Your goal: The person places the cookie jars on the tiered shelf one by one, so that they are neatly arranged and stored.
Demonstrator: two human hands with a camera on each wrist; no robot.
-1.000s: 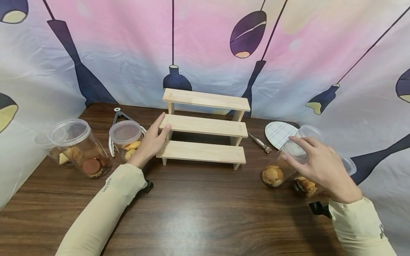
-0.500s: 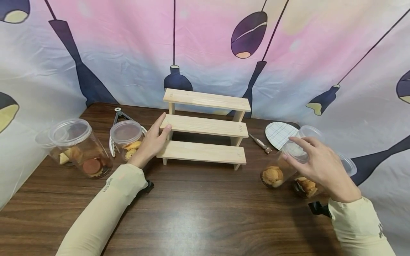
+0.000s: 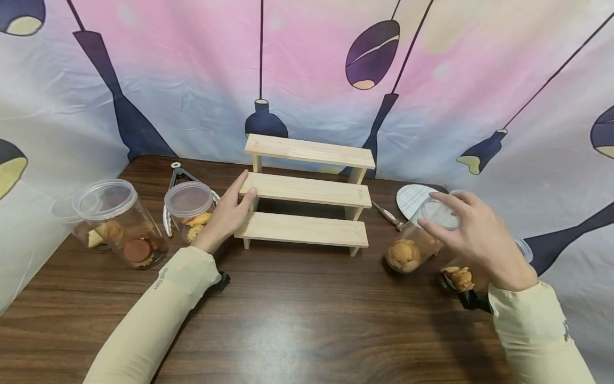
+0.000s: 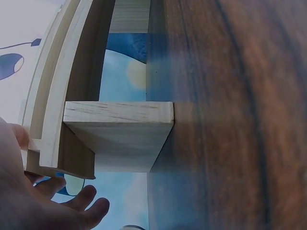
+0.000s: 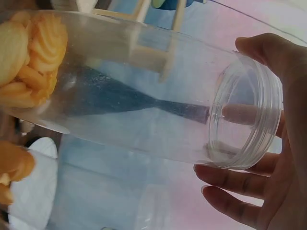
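Note:
A three-tier wooden stand stands at the back middle of the table. My left hand rests at the left end of its middle shelf, thumb over the top; in the left wrist view the lower fingers hang loosely beside the shelf end. On the right, my right hand holds a tall clear jar near its ridged lid, thumb on one side and fingers on the other. Swirled golden cookies lie at the jar's bottom. This jar tilts in the head view.
Several clear jars with baked snacks, including a tall jar and a shorter jar, stand at left before tongs. Another snack jar is partly hidden under my right hand. A checked white plate and a small handled tool lie behind.
My right hand has shifted slightly left and away from me, bringing the jar with it, apart from the neighbouring jar. The left hand and the stand have stayed put.

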